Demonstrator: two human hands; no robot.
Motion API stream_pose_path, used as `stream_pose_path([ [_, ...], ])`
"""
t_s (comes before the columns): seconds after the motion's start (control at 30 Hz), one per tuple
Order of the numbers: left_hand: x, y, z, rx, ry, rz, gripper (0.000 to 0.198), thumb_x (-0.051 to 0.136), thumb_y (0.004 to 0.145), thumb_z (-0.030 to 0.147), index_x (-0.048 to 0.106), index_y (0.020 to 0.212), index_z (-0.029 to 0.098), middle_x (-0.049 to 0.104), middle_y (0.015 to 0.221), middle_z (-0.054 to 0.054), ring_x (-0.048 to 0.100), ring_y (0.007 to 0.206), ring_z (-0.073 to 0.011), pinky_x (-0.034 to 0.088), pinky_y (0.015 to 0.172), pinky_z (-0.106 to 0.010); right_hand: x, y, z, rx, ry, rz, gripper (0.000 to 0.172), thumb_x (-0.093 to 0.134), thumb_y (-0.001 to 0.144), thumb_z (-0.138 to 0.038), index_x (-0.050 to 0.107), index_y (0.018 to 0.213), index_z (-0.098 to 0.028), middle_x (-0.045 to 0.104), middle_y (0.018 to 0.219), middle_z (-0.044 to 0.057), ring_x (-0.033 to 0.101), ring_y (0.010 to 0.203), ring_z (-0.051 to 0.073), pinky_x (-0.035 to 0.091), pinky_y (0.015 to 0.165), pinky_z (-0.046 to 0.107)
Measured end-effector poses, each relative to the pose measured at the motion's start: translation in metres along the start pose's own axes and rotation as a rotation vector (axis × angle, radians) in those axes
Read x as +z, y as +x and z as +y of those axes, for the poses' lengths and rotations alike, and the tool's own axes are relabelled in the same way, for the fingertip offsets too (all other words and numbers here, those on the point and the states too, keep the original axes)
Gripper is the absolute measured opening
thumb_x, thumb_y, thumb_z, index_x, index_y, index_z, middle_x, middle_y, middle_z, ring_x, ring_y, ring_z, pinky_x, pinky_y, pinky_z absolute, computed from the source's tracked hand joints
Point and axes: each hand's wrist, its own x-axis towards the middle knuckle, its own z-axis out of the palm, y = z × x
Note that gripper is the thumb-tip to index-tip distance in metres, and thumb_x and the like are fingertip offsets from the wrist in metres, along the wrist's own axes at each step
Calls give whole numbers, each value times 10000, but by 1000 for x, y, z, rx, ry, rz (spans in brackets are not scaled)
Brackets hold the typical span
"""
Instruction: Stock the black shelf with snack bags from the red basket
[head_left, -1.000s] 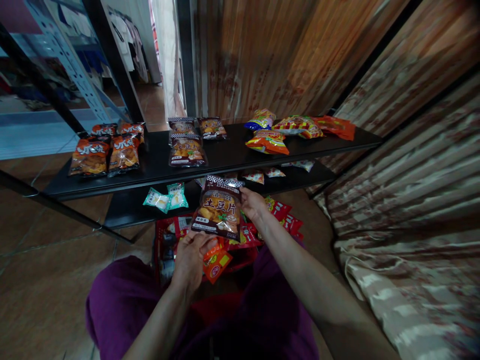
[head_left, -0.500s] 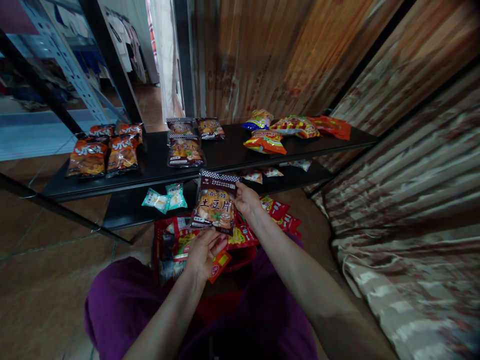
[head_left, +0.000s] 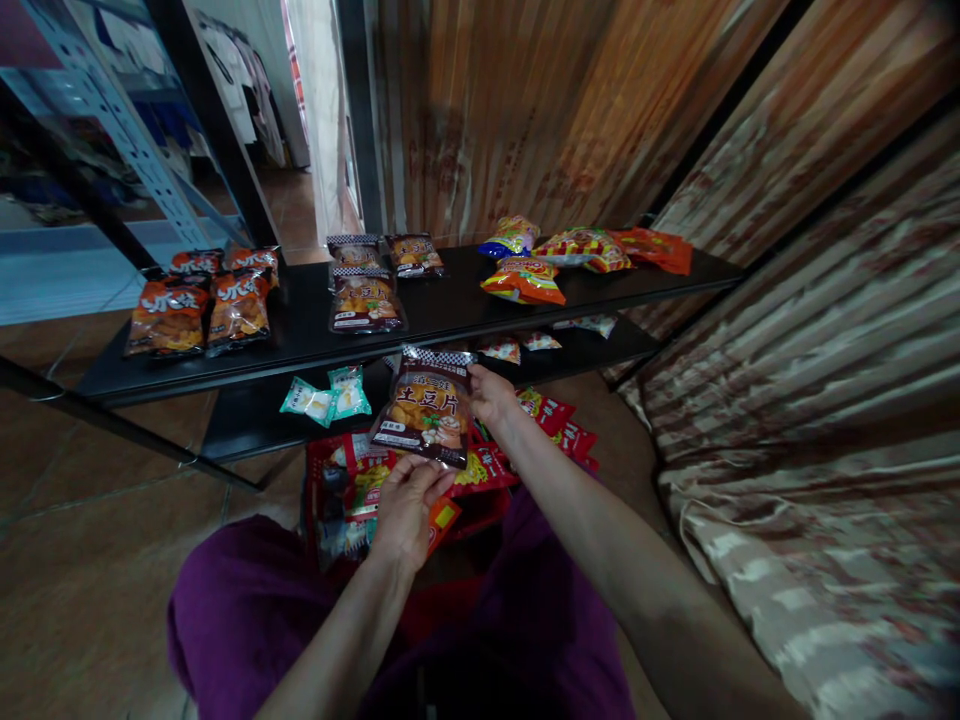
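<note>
Between my hands is a brown bag of potato chips, its printed front facing me, held in front of the shelf edge. My left hand pinches its lower edge from below. At the bag's upper right side, my right hand grips the edge with thumb and fingers. Several matching brown bags lie on the upper shelf just behind. Below the held bag stands a red basket filled with red snack packets and others, partly hidden by my hands.
Orange-and-black snack bags sit at the shelf's left end. Colourful puffed bags and flat orange packets lie to the right. Small teal packets rest on the lower shelf. A patterned curtain hangs at right.
The bag of potato chips has tilted, its lower edge swinging slightly left and its glare shifting. My left hand has followed it slightly upward. Both hands still hold the bag.
</note>
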Motion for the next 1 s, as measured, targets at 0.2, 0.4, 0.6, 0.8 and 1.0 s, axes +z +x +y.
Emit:
stream_pose_path([
  [0.2,0,-12,-4,-42,31,2,303,816,513,191,561,674,153,671,687,-4,671,672,-140,503,630,-227,0,-14,-7,76,-2,68,187,518,843,-62,524,693,-174,609,525,-17,555,451,104,524,466,195],
  [0.4,-1,-17,-6,-41,35,-23,328,833,510,231,564,680,153,665,677,3,662,658,-133,498,660,-245,0,-24,-11,99,-30,18,169,510,855,-79,540,716,-171,609,538,-20,561,458,101,530,495,210],
  [0.6,-9,-14,-8,61,117,-64,278,820,563,264,600,689,151,645,683,10,635,649,-106,517,705,-248,-2,-34,-14,153,-10,-13,164,476,892,-121,556,758,-173,646,603,-7,594,501,111,522,504,220],
  [0.8,-9,-14,-12,100,207,-85,260,789,607,286,652,781,150,676,754,-28,643,695,-122,524,714,-248,-13,-48,-15,167,-51,-122,175,480,915,-240,599,804,-175,659,608,6,574,468,115,462,434,202],
  [1.0,-9,-15,-5,99,258,-93,266,786,609,329,596,682,158,639,692,-9,631,665,-128,529,694,-258,-28,-51,-10,155,-14,-149,101,555,869,-190,586,774,-177,666,624,3,574,465,102,455,436,185],
])
